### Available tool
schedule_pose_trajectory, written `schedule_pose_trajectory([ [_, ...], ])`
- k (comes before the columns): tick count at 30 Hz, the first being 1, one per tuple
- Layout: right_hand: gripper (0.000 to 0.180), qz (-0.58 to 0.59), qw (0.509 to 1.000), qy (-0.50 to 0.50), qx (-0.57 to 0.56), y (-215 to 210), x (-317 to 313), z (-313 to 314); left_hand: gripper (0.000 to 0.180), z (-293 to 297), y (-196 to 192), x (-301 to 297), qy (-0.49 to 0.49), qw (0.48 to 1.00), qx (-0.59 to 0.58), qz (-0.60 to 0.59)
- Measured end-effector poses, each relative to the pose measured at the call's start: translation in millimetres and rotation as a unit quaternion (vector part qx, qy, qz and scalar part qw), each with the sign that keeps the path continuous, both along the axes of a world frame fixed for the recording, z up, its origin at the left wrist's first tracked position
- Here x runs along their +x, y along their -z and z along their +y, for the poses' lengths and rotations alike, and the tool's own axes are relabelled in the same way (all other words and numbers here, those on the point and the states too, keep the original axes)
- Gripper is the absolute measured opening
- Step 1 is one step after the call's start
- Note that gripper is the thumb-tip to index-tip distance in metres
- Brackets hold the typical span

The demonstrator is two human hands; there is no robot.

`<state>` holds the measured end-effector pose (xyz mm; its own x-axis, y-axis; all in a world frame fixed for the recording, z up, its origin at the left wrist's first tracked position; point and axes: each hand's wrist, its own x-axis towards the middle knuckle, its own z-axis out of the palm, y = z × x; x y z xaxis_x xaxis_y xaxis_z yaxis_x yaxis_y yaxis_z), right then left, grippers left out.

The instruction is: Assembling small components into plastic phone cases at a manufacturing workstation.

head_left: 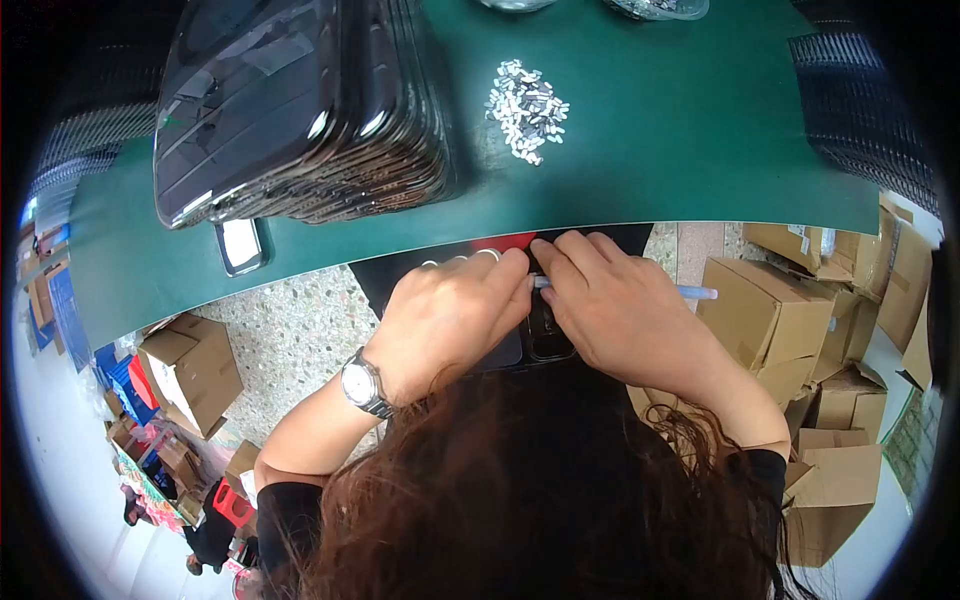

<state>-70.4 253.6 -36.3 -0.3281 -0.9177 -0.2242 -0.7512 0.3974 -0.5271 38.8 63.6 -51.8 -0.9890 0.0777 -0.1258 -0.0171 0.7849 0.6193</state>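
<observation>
Black and glossy, the small moulded tray [540, 340] sits low against our lap, just below the counter [700, 150] edge, where both hands can steady it. Our left hand [450, 320] curls closed over its left side; our right hand [620, 315] pinches a thin pale-blue tool [695, 292] shut between the fingers, tip at the tray's top. Further out on the green counter lie a heap of small silvery parts [527, 110] and a tall stack of black trays [300, 110]. Plain brown cartons [765, 315] crowd the floor to the right; any labels are too small to tell.
</observation>
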Motion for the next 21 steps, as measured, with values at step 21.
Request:
schedule_pose_trajectory([
  [21,0.02,0.102,0.989,0.062,-0.086,13,25,-7,0.011,9,-18,18,-0.018,0.995,-0.099,0.023],
])
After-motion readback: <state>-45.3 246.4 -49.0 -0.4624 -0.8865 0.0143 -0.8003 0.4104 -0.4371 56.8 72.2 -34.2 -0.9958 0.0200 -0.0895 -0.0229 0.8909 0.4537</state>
